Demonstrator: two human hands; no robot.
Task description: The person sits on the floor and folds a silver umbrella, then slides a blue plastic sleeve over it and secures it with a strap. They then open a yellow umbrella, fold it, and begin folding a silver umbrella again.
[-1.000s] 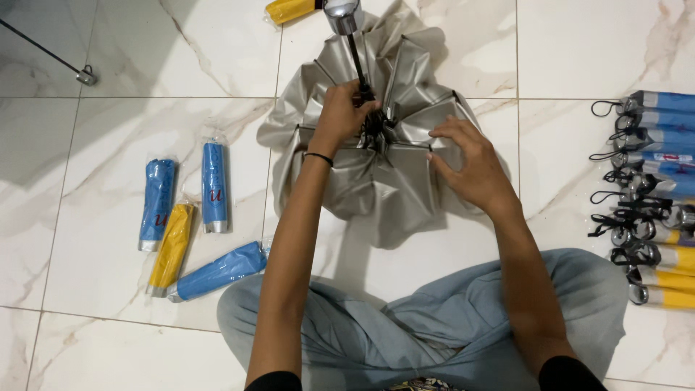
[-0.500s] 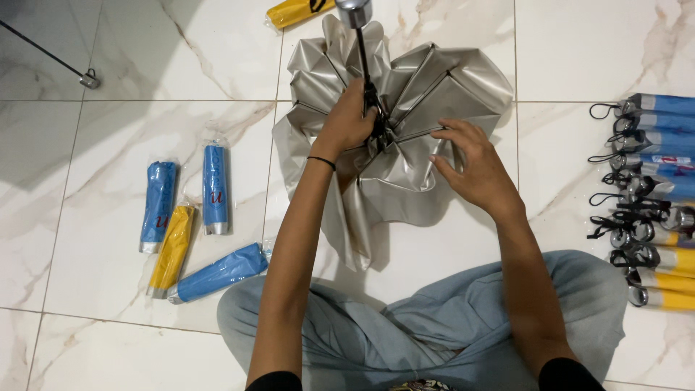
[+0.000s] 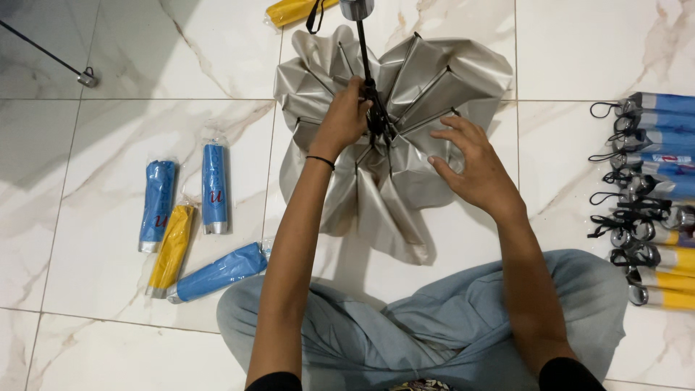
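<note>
At the far left, a thin metal rod [image 3: 51,54] is seen lying across the marble-tiled floor [image 3: 108,304]; nearer, four folded umbrellas in clear wrappers are laid out on the left: a blue wrapped umbrella [image 3: 157,205], a second blue wrapped umbrella [image 3: 214,187] just beside it, a yellow wrapped umbrella [image 3: 171,250] touching the first, and a third blue wrapped umbrella [image 3: 219,272] slanting toward the knee of the grey trousers [image 3: 427,333]. In the middle, a half-collapsed silver umbrella [image 3: 405,94] is spread on the floor with its underside up, its black shaft [image 3: 362,51] pointing away to a grey handle [image 3: 356,8] at the far edge; a yellow folded umbrella [image 3: 289,10] lies just beyond. The left hand [image 3: 342,119] is closed around the hub where the ribs meet the shaft, a black band worn at the wrist; the right hand [image 3: 474,163] is held open with fingers spread, pressed flat on the silver fabric to the right of the hub and gripping nothing. At the far right, a row of sleeved umbrellas [image 3: 651,195] with black wrist loops is lined up, blue ones farther off, yellow ones nearer. For the fold in hand to be done well, it is judged that the hub should be kept steady while each fabric panel is smoothed evenly between its ribs; fabric should be kept from being pinched in the rib joints, and the pleats drawn the same way round.
</note>
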